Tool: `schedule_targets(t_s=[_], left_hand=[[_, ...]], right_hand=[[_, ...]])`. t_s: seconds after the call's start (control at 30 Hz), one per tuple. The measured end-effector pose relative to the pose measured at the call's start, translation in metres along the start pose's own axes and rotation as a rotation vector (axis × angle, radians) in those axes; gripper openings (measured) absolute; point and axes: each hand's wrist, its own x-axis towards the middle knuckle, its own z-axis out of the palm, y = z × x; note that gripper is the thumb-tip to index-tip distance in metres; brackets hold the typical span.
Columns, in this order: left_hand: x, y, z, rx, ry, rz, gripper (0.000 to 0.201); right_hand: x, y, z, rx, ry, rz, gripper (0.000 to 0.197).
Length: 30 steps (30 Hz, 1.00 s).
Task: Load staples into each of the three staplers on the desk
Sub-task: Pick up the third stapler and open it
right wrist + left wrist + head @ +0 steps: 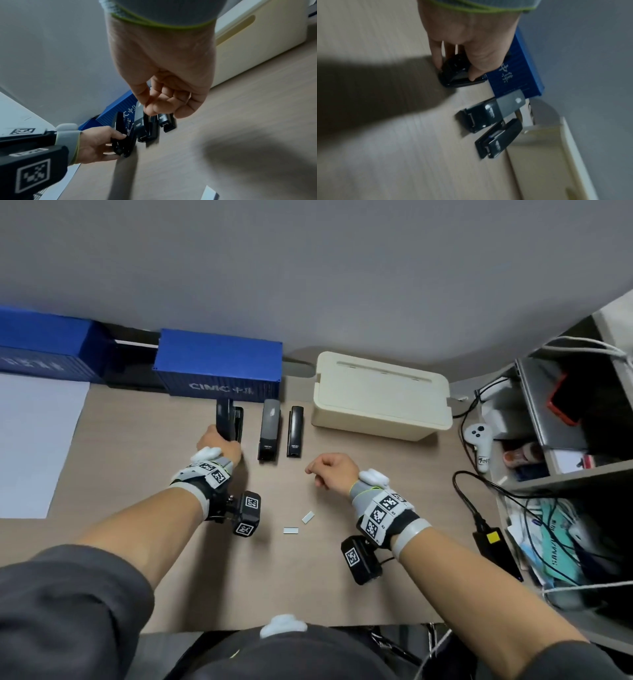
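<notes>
Near the table's (pixel 144 440) far edge, our left hand (pixel 219 445) gripped the rigid, hinged black plastic stapler (pixel 228 421) at its rear; our right hand (pixel 330 469) hung loosely curled, empty.

Three staplers (pixel 269 429) — two staple strips (pixel 290 530) — two blue boxes (pixel 219 368).

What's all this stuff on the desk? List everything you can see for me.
staplers: three, black, in a row before the blue box; the leftmost is opened.
staple strips: two, silver, loose on the desk between the arms.
blue box: one, container-shaped, at the wall.
cream box: one, right of the staplers.
paper sheet: one, white, far left.
controller: one, white, right edge.
cables: black, right side.
left hand: grips the leftmost stapler.
right hand: fingers curled; whether it holds something is unclear.
</notes>
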Motion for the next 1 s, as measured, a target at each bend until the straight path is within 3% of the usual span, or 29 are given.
schedule_targets(t_s=[0.1, 0.23, 0.3, 0.57, 0.73, 1.0], left_hand=[[-0.010, -0.011, -0.011, -0.049, -0.009, -0.025, 0.023], [-0.030, -0.034, -0.029, -0.243, -0.075, -0.030, 0.037], [-0.043, -0.038, -0.037, -0.355, -0.120, -0.014, 0.032], [-0.083, -0.039, -0.054, -0.372, -0.329, 0.148, 0.029], [-0.098, -0.035, -0.048, -0.433, -0.300, 0.235, 0.030], [-0.110, -0.027, -0.041, -0.546, -0.302, 0.256, 0.039]], right_hand=[[-0.001, 0.001, 0.002, 0.037, -0.021, 0.004, 0.021], [-0.003, -0.016, 0.020, 0.110, -0.068, 0.012, 0.010], [-0.004, -0.026, 0.030, 0.150, -0.066, 0.004, 0.003], [-0.025, -0.057, 0.062, 0.194, -0.122, -0.059, 0.029], [-0.036, -0.054, 0.058, 0.238, -0.123, -0.059, 0.030], [-0.057, -0.051, 0.045, 0.199, -0.086, -0.136, 0.026]])
